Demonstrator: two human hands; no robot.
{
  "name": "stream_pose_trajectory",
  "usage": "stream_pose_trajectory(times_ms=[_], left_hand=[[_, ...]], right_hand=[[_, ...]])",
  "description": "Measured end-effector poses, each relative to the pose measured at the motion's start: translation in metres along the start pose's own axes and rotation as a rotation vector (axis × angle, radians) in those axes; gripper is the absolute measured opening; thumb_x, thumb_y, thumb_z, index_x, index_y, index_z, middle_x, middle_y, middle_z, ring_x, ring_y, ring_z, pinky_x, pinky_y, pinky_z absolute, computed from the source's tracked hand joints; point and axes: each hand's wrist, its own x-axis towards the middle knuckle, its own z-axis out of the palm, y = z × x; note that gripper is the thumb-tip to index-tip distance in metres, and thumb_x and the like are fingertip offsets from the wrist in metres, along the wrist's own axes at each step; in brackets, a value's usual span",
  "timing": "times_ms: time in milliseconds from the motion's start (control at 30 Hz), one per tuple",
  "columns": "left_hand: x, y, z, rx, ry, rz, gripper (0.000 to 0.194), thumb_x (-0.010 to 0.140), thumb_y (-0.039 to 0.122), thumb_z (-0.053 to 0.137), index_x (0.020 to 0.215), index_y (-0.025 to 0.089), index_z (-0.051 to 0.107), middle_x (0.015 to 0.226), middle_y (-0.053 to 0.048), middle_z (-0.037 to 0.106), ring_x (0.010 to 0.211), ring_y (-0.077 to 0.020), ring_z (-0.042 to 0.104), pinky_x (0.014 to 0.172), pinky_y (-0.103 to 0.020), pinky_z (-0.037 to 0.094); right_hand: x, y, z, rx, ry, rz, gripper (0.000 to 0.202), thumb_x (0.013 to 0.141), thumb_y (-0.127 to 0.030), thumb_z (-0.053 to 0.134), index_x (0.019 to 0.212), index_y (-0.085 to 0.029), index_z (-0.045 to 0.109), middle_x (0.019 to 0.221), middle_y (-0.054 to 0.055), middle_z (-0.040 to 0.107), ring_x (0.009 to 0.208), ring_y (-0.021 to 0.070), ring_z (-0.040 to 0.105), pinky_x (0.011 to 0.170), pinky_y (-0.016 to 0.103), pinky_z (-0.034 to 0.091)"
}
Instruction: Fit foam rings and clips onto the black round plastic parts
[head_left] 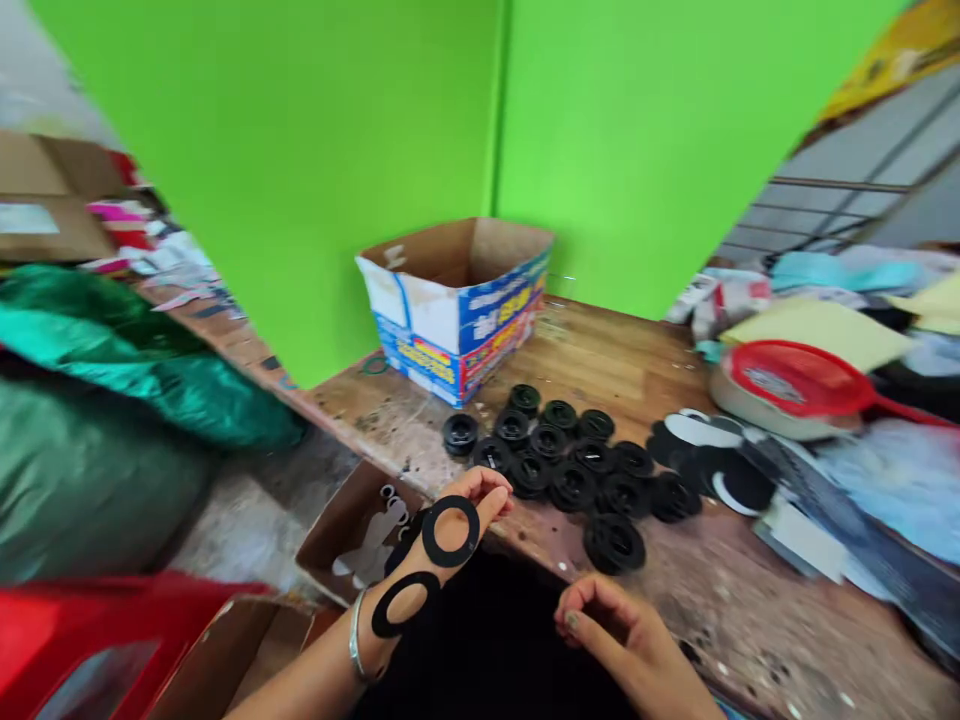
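My left hand [469, 495] is raised at the table's front edge, fingers curled and pressed against the thumb; what they hold, if anything, is hidden. One flat black ring [430, 535] lies against its back, and a second black ring [381, 615] lies over the wrist by a metal bangle [354, 640]. My right hand [619, 630] is curled at the lower right, thumb and fingertips close together, with nothing visible in the grip. Beyond both hands, several stacks of black rings [574, 485] stand close together on the wooden table [750, 590].
A blue and white cardboard box [435, 320] stands against green panels [300, 150]. To the right lie black and white cut pieces [697, 470] and a red strainer [802, 375]. Below the table's edge, an open carton [322, 545] holds white scraps; green sacks [97, 470] are at left.
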Motion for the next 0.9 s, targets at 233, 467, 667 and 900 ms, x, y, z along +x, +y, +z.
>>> stream_pose_trajectory(times_ms=[233, 467, 667, 900], left_hand=[[0.027, 0.009, 0.07, 0.12, -0.319, -0.04, 0.02, 0.087, 0.037, 0.06, 0.073, 0.023, 0.063, 0.071, 0.0, 0.063, 0.065, -0.016, 0.056, 0.06, -0.03, 0.046], [0.028, -0.008, 0.083, -0.006, -0.399, -0.165, 0.024, 0.087, 0.044, 0.059, 0.082, 0.02, 0.064, 0.074, 0.0, 0.063, 0.062, -0.0129, 0.054, 0.055, -0.025, 0.042], [0.024, 0.005, 0.074, 0.141, -0.368, -0.127, 0.024, 0.086, 0.042, 0.061, 0.078, 0.02, 0.062, 0.068, 0.002, 0.057, 0.06, -0.0111, 0.049, 0.054, -0.022, 0.039], [0.027, -0.06, 0.064, 0.161, -0.304, -0.143, 0.029, 0.083, 0.045, 0.065, 0.101, 0.023, 0.063, 0.088, -0.003, 0.067, 0.073, -0.0166, 0.062, 0.06, -0.026, 0.051]], right_hand=[[-0.018, 0.016, -0.035, -0.115, 0.425, -0.086, 0.025, 0.087, -0.043, 0.057, 0.078, -0.02, 0.063, 0.076, 0.001, 0.063, 0.072, 0.0169, 0.059, 0.066, 0.024, 0.046], [0.001, -0.006, -0.035, -0.293, 0.529, -0.368, 0.016, 0.091, -0.03, 0.057, 0.078, -0.023, 0.063, 0.081, 0.004, 0.066, 0.079, 0.0194, 0.061, 0.071, 0.029, 0.048], [0.012, 0.009, -0.031, -0.56, 0.66, -0.521, 0.019, 0.09, -0.024, 0.06, 0.108, -0.024, 0.062, 0.107, 0.009, 0.064, 0.102, 0.027, 0.059, 0.09, 0.044, 0.048], [0.013, 0.051, -0.034, -0.512, 0.66, -0.329, 0.061, 0.08, -0.017, 0.066, 0.136, -0.025, 0.044, 0.126, 0.011, 0.058, 0.116, 0.0288, 0.059, 0.099, 0.046, 0.051]])
